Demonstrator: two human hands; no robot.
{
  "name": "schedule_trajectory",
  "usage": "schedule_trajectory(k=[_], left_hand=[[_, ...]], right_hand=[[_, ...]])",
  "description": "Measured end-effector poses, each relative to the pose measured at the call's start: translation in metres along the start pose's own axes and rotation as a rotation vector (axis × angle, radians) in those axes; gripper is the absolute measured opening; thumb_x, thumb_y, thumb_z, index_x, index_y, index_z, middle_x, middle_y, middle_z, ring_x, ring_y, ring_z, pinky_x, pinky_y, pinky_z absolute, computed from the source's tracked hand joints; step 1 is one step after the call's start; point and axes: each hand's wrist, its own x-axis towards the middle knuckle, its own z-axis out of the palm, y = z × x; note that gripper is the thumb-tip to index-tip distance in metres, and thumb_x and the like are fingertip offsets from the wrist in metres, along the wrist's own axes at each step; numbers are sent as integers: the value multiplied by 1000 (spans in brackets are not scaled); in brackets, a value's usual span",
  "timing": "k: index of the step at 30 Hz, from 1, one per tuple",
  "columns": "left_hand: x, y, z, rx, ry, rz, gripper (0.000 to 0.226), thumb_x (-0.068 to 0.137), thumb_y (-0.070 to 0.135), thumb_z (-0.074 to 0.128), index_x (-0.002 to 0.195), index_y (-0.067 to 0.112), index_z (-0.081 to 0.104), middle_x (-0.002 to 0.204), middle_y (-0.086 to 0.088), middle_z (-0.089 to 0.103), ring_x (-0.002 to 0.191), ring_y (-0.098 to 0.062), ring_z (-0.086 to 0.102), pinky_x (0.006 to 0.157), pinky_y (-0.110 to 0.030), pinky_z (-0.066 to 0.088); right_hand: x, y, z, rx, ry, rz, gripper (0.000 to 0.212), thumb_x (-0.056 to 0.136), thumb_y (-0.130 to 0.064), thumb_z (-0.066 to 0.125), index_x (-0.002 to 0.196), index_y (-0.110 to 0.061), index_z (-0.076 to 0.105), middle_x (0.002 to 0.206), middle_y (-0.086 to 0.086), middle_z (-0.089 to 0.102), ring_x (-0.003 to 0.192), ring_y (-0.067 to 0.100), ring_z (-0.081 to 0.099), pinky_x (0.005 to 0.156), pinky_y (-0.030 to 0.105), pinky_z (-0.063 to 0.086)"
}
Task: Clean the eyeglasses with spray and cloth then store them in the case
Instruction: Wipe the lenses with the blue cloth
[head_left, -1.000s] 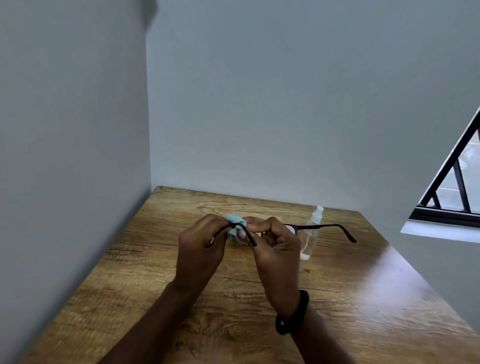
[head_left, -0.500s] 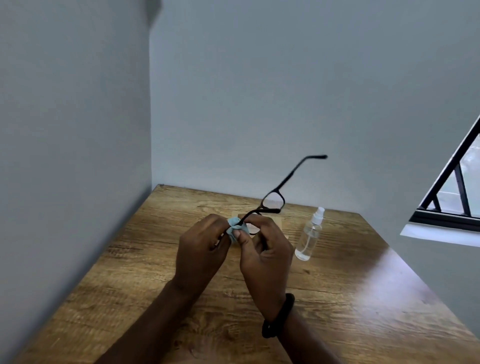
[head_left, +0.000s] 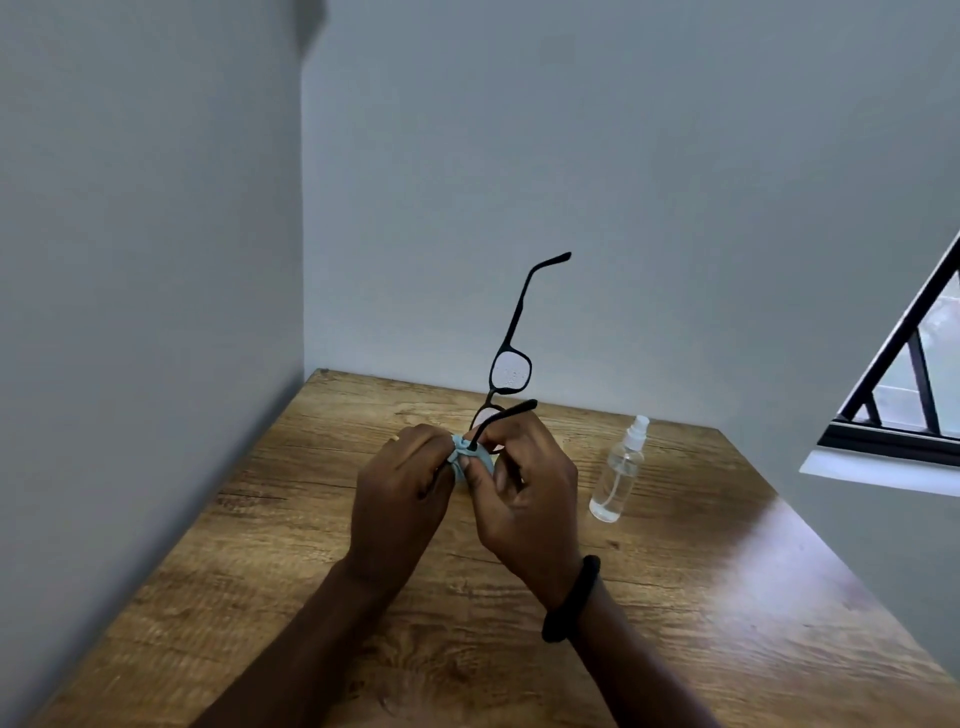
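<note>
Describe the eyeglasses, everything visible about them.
The eyeglasses have a thin black frame that looks like plastic, with both temples unfolded. They stand nearly on end above the table, one lens up and speckled, its temple pointing up. The right hand and left hand hold the lower end, with a light blue cloth pinched there.

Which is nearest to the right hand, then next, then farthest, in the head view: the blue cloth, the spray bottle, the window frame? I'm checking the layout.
1. Blue cloth: touching the right hand, at its fingers.
2. Spray bottle: standing on the table to its right.
3. Window frame: far right, beyond the table.
</note>
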Motion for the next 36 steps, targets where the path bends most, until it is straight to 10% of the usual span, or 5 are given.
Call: schedule_trajectory(k=[14,30,36], left_hand=[[4,6,2,-1,5,47,11,98,33,61,105,24,62,89,3,73,77,-3,59,61,-20,49],[7,11,1,-233,-9,-91,11,90,28,78,91,17,77,87,10,72,81,-1,66,62,-24,54],[8,10,-1,-229,13,-119,16,91,30,75,92,15,78,88,8,72,80,-2,67,64,-24,55]], right_hand=[[7,-37,-30,315,141,17,11,84,3,70,92,-3,67,92,3,66,57,18,56,47,36,46],[20,-32,-63,1035,228,416,39,76,-27,78,110,-10,69,82,3,64,56,10,49,50,20,40],[2,-16,-39,718,238,541,24,82,-11,73,105,-12,73,81,15,72,63,16,55,52,23,46]])
